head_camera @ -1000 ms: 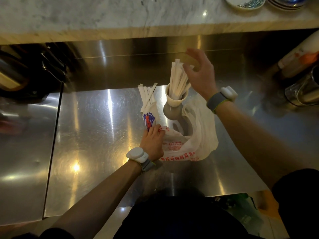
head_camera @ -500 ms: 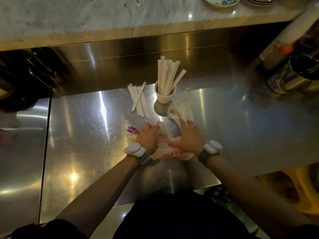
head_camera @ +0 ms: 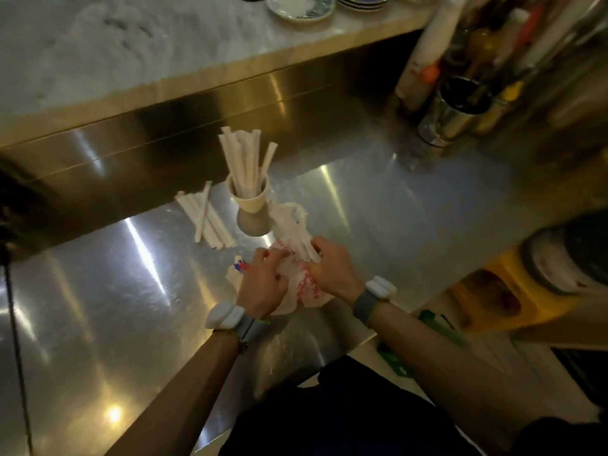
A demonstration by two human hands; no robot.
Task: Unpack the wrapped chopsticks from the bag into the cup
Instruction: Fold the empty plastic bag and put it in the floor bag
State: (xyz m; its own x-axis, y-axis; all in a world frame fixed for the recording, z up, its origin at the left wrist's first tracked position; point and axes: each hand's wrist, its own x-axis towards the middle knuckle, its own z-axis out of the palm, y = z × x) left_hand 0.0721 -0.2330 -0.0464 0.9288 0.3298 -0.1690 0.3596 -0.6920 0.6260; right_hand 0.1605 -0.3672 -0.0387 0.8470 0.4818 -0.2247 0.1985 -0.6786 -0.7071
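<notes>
Both hands were closed on the bag [head_camera: 297, 284] on the table [head_camera: 98, 307]: left hand [head_camera: 263, 284] bunching plastic, right hand [head_camera: 330, 269] pinching chopsticks [head_camera: 304, 243] whose length pointed away toward the cup [head_camera: 249, 200] just beyond, nearer the right hand.

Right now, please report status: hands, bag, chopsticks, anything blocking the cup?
Left hand and right hand both gripping the bag. Cup upright, holding wrapped chopsticks. Loose bundle left of cup, untouched. Cup unobstructed.

Head-worn view, down onto counter [head_camera: 98, 307]
</notes>
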